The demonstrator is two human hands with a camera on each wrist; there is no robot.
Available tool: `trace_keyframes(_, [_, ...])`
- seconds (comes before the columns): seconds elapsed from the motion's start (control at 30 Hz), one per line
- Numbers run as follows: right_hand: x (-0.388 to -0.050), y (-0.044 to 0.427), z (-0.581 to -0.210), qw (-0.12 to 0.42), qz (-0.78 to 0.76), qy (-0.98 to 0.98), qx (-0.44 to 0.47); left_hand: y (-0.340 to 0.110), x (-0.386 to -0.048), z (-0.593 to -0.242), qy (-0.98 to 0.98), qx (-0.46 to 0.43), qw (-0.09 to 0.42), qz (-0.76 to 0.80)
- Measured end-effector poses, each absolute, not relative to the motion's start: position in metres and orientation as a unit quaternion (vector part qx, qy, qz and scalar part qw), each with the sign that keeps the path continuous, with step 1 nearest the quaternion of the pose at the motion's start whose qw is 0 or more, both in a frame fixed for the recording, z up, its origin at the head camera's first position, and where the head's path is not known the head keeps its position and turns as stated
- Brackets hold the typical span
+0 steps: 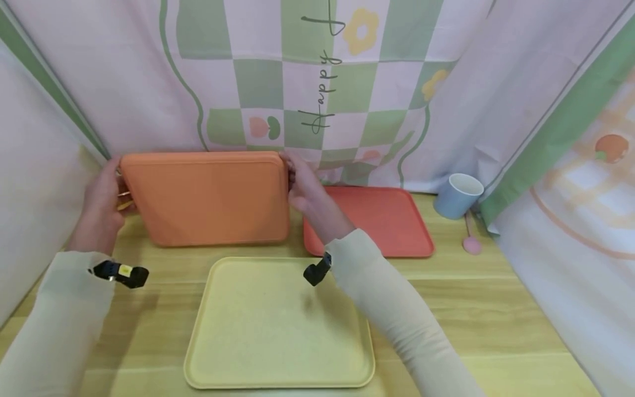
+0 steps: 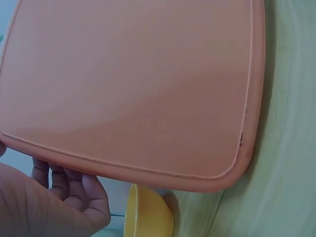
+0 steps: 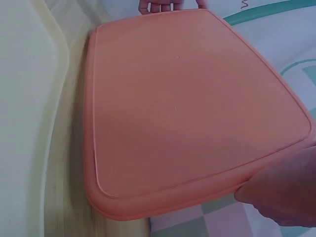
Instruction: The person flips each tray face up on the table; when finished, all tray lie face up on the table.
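An orange tray (image 1: pixel 208 201) is tilted up on its long edge at the back left, its flat underside towards me. My left hand (image 1: pixel 101 201) grips its left short side near the upper corner, fingers curled behind the rim. At the opposite side my right hand (image 1: pixel 310 190) holds the upper right corner. The tray's lower edge is close to the tabletop; whether it touches cannot be told. Behind the tray, by the left hand, part of a yellow bowl (image 2: pixel 150 215) shows in the left wrist view. Whatever else stands behind the tray is hidden.
A pale yellow tray (image 1: pixel 278 325) lies flat at the front of the wooden table (image 1: pixel 476 309). Under the right forearm, a red tray (image 1: pixel 382 220) lies partly covered. A blue cup (image 1: pixel 453 198) and a pink spoon (image 1: pixel 471 244) are at the back right. Printed curtains (image 1: pixel 307 82) hang behind.
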State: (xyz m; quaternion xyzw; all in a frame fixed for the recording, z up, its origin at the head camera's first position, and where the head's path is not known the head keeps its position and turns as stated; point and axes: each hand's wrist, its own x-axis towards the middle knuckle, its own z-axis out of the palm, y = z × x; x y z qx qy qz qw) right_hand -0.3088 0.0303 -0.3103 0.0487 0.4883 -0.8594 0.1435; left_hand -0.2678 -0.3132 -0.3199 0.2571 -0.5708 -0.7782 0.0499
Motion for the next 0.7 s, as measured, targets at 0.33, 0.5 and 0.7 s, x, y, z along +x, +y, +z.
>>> trace_keyframes(0.33, [-0.3022,0.0353,-0.3118,0.099,-0.874,0.475,0.019,-0.3087,-0.2615,-0.3198,-0.521,0.217,0.029,-0.825])
trace_keyframes(0.5, [-0.2998,0.0375,-0.3135,0.075,-0.883,0.464,0.005,-0.3046,-0.2593,-0.3216,-0.517,0.201,0.037,-0.831])
trace_keyframes(0.7, [-0.2982,0.0399,-0.3164,0.036,-0.894,0.445,-0.024,-0.3087,-0.2579,-0.3244,-0.518,0.21,-0.015,-0.829])
